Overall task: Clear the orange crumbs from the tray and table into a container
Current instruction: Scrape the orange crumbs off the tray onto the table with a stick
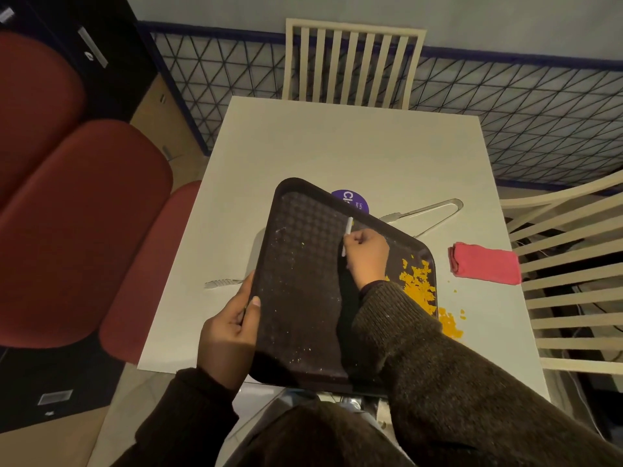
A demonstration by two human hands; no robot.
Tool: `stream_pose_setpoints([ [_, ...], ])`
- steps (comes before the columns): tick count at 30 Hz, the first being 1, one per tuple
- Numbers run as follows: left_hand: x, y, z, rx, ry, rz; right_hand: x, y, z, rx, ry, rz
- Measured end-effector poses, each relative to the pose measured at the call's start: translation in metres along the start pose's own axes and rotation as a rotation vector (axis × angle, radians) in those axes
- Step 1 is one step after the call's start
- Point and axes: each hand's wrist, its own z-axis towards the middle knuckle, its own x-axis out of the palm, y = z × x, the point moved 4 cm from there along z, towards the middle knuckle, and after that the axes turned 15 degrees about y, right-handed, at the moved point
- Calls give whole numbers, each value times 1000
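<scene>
Dark brown tray [303,281], rectangular with a dimpled floor, is sitting skewed on the white table [337,146], its near end overhanging the table's 6 o'clock edge. Left hand [229,332] is gripping the 9 o'clock rim, and that side is appearing raised, with shadow showing beneath. Right hand [365,256] is pinching a thin white strip [347,235] over the tray's middle. Orange crumbs [418,281] are piling in the tray's 4 o'clock corner. A second orange heap [450,323] is lying on the table just past that corner, with stray bits [463,314] toward 3 o'clock.
</scene>
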Motion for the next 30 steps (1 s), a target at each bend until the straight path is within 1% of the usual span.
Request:
stream_pose_setpoints([
  [3,-1,0,-1,4,-19,23,-21,-35,3,72,-79,-13],
  [6,-2,0,-1,-1,-23,28,-40,-59,6,142,-124,-34],
  [8,-2,-1,-1,3,-23,14,-48,-58,1,138,-131,-67],
  [9,-2,-1,-1,9,-25,3,-49,-53,-5,109,-127,-84],
  [11,-2,-1,1,20,-19,-21,-41,-37,-24,9,-73,-123],
  [15,-3,-6,4,35,-13,-12,-8,-26,-71,-130,132,-188],
  [17,-3,-5,4,18,-19,-11,-3,-35,-81,-148,144,-207],
  [20,-4,-4,3,6,-19,-12,-15,-53,-73,-91,70,-222],
  [24,-6,-7,1,28,-30,-30,-46,-87,-49,49,-34,-185],
  [30,-5,-13,3,21,-39,-44,-74,-125,-26,190,-122,-142],
])
